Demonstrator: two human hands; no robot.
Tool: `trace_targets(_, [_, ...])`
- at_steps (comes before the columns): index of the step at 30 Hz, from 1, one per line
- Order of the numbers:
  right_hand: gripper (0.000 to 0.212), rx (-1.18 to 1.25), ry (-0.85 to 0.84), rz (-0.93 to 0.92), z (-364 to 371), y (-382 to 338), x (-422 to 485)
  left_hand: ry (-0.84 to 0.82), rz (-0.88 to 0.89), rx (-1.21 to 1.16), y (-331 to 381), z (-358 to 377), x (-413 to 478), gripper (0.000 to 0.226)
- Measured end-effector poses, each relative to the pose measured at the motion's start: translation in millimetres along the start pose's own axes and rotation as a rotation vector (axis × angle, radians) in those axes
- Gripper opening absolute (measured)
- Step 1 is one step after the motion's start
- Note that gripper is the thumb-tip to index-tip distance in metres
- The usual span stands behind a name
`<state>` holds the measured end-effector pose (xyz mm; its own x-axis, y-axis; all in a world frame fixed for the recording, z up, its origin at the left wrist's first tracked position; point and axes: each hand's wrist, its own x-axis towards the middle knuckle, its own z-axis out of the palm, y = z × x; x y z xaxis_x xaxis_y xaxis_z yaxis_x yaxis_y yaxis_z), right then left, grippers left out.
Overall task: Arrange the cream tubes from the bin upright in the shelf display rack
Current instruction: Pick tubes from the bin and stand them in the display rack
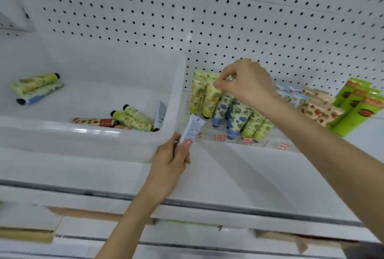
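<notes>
Head view: white bin on white shelf, pegboard behind.

Floral tubes stand cap-down in the rack; loose tubes lie in the bin.

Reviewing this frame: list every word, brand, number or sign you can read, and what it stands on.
Nothing is legible.
On the white tube in the left hand: fine black print, too small.
On the yellow tube the right hand pinches: no readable words.
On the red tags along the rack front: blurred.
On the green boxes at right: orange labels, blurred.
</notes>
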<state>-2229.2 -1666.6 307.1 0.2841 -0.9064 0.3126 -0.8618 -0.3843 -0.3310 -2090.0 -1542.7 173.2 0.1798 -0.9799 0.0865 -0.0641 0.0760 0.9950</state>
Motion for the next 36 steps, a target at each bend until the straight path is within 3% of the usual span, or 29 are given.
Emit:
trace_targets(21, [0.016,-0.197,-0.050,-0.064,15.5,-0.5,11.5,-0.030,-0.083,-0.208,13.5,1.1,-2.5,0.015])
trace_targets(30, [0.017,-0.138,-0.032,-0.051,14.4,5.6,12.3,-0.001,-0.099,-0.156,6.7,-0.2,-1.3,0.042])
trace_targets(36, [0.015,0.071,0.016,-0.046,-5.6,7.9,0.2,-0.019,-0.047,-0.165,11.8,2.2,-1.4,0.023])
